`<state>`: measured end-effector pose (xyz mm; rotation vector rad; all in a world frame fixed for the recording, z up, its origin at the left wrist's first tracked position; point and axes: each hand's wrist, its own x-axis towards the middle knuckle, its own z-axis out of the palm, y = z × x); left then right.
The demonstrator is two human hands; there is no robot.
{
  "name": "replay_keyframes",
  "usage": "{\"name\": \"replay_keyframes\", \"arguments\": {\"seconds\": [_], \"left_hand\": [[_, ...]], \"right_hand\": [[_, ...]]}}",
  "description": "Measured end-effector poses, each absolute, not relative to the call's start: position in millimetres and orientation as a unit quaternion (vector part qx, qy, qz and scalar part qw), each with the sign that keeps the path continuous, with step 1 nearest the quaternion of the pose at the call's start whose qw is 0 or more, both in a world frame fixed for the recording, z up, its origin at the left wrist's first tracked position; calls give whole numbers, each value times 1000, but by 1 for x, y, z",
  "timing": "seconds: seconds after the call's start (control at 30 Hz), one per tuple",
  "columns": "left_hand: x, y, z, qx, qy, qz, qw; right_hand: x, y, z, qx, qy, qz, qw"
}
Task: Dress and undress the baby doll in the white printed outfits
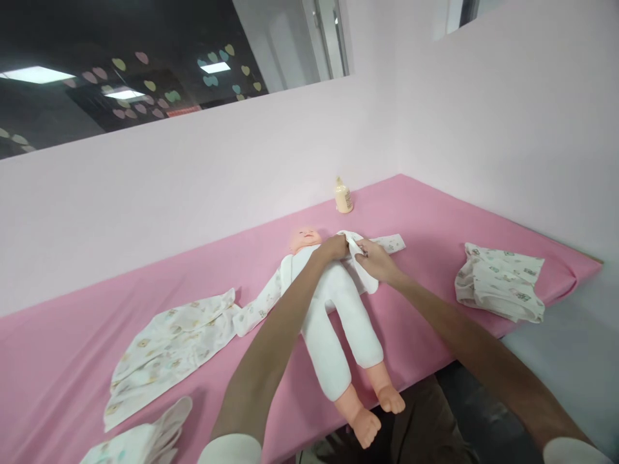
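A baby doll (pixel 333 296) with a white body lies on its back, head toward the wall and bare feet at the front edge. Under it spreads a printed white baby shirt (pixel 264 304), one sleeve out to each side. My left hand (pixel 334 248) reaches across the doll's chest and is closed on a folded edge of the shirt's right-hand part. Close beside it, my right hand (pixel 377 261) pinches the same cloth between thumb and fingers. The doll's arms are hidden, and my left forearm covers part of its body.
A pink sheet (pixel 416 212) covers the table, which meets the walls behind and at right. A lotion bottle (pixel 343 196) stands at the back. Printed baby clothes lie right (pixel 500 280), left (pixel 169 348) and front left (pixel 140 438).
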<state>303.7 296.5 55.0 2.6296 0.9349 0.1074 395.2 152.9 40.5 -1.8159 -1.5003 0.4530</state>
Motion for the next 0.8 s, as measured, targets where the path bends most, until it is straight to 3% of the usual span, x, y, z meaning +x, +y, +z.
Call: {"name": "replay_keyframes", "arguments": {"seconds": [0.13,0.2,0.27,0.4,0.6,0.7,0.8], "left_hand": [[241,255,77,915,389,49,94],[204,230,83,873,482,73,13],[171,207,83,821,566,75,-3],[129,181,62,771,623,59,116],[111,177,28,759,557,162,296],[110,178,22,748,558,161,320],[117,173,21,768,583,105,244]], "right_hand": [[391,148,43,-692,-559,209,406],[384,152,47,-684,-564,216,409],[372,156,52,-664,-577,227,419],[340,155,55,-618,-623,237,417],[323,127,46,-656,-679,179,277],[328,112,43,-702,-653,156,235],[333,103,42,-716,-652,128,215]]}}
